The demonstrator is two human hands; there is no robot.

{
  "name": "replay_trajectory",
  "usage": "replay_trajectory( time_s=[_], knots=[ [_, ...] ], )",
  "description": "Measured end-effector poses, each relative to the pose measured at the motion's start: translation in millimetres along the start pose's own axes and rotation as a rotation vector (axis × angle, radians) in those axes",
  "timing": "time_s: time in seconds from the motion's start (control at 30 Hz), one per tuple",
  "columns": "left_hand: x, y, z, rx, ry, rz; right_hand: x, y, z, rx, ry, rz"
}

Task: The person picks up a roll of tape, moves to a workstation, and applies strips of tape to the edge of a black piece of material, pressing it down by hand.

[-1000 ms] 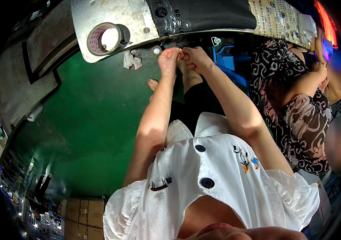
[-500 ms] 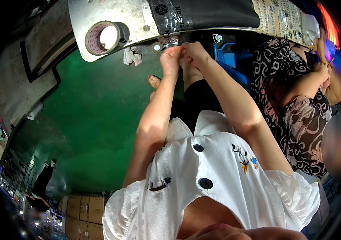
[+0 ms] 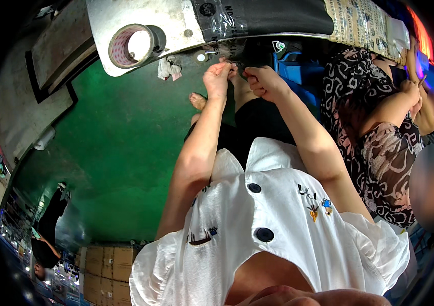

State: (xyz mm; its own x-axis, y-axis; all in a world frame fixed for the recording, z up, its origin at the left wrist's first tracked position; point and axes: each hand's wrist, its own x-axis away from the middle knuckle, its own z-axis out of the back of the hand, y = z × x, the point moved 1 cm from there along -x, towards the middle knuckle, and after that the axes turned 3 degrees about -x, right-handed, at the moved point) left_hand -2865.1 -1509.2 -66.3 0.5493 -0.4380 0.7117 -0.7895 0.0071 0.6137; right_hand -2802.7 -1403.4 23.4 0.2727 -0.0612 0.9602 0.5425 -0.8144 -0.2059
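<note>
Both of my hands are held out over my lap, just short of the work table's near edge [image 3: 176, 50]. My left hand [image 3: 217, 80] is closed in a pinch, thumb against fingers. To its right, a small gap away, my right hand [image 3: 268, 82] is curled shut with its thumb pressed on the forefinger. Something small and dark shows between the fingertips, too tiny to make out against the dark background. A wide roll of tape [image 3: 119, 51] rests on the metal table top, farther off to the left.
Black sheeting [image 3: 278, 18] taped down covers the table's middle. A crumpled whitish cloth [image 3: 168, 69] lies below the edge. At right a seated person in a patterned dress [image 3: 375, 132] works beside a blue plastic stool [image 3: 293, 71]. Cardboard boxes [image 3: 107, 268] stand behind, left.
My hands, close together before, have drawn apart; the right one moved right and slightly nearer. In the lower left, a distant person has shifted position.
</note>
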Motion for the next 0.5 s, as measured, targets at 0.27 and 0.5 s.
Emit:
replay_trajectory(
  time_s=[0.27,0.5],
  knots=[
    [0,-10,4,-0.037,-0.019,-0.067,-28,-3,-26,-0.168,-0.009,0.071],
    [9,-36,28,-0.459,-0.061,-0.153,-40,4,-13,0.221,0.032,0.066]
  ],
)
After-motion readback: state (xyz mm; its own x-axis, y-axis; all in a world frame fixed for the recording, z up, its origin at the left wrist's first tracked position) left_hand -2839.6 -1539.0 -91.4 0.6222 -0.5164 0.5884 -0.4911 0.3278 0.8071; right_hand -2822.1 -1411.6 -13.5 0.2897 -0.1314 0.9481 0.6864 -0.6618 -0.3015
